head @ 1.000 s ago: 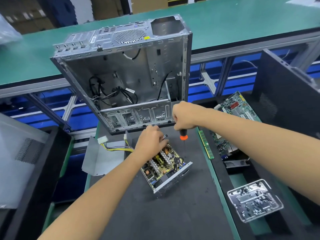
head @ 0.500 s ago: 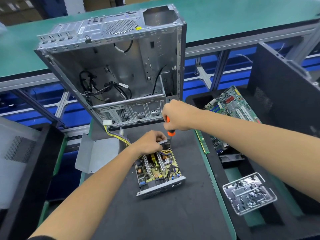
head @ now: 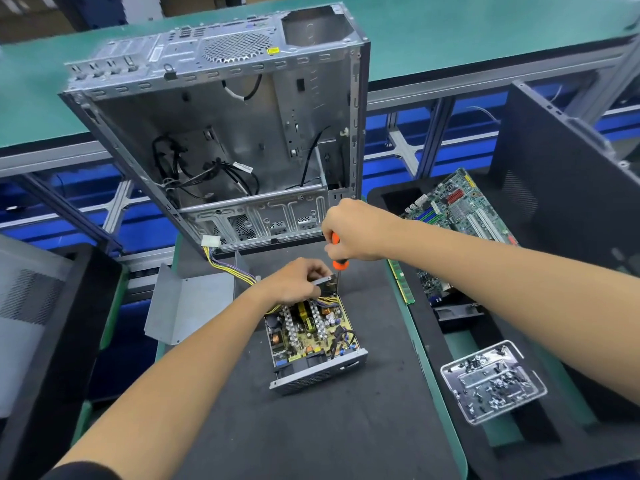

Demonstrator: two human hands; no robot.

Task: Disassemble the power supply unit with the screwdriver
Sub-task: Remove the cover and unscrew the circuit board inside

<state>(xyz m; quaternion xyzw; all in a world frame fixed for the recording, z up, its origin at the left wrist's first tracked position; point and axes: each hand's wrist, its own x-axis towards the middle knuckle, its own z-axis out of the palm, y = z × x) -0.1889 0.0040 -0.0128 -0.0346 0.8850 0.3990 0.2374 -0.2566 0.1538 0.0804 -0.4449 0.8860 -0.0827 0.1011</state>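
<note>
Right hand [head: 353,230]: fingers curled round the orange handle of the screwdriver [head: 337,261], fist on top, shaft pointing almost straight down.
Screwdriver tip: it meets the far end wall of the power supply unit [head: 311,334], just beside the left hand's fingertips; the screw itself is too small to make out.
Left hand [head: 294,280]: fingers and thumb pinch the raised far edge of the unit's metal housing, steadying it against the turning force.
Power supply unit: lid off, circuit board and coils exposed, sitting on the dark mat [head: 311,427] at the middle of the bench, its yellow cable bundle [head: 228,265] trailing away to the left.
Step in hand: likely loosening a screw at the far end wall or board corner.
Doing it well: keep the shaft square to the screw head and press down while turning, so the tip does not cam out onto the board.
Bracing: the left hand's grip should stay low and firm, fingers clear of the tip.
Loose screws: the clear tray [head: 491,382] to the right, already holding small parts, looks the place for them.
Behind: the empty computer case [head: 221,109] stands open, near the unit's far end.
</note>
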